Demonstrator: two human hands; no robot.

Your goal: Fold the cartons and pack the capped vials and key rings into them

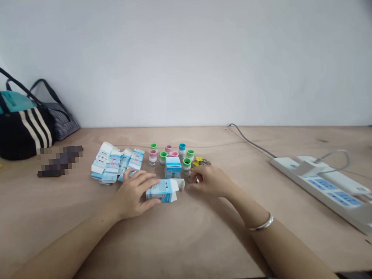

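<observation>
My left hand (135, 195) grips a small light-blue and white carton (163, 190) lying on its side, its open flaps pointing right. Just beyond those flaps is my right hand (208, 181), its fingers curled into a pinch; whatever lies between them is too small to make out. Behind the carton stands a closed blue box (173, 168). Around that box are several small clear bottles with coloured caps, among them a green-capped bottle (186, 166), a pink-capped bottle (153, 157) and a blue-capped bottle (182, 148). Yellow pieces (197, 160) with something metallic lie behind my right hand.
Several flattened blue and white cartons (111, 164) are piled left of the bottles. A dark pixelated object (62, 161) and a black striped bag (22, 129) sit farther left. On the right, a white power strip (323, 189) with plugs and cables runs along the wooden table (187, 245).
</observation>
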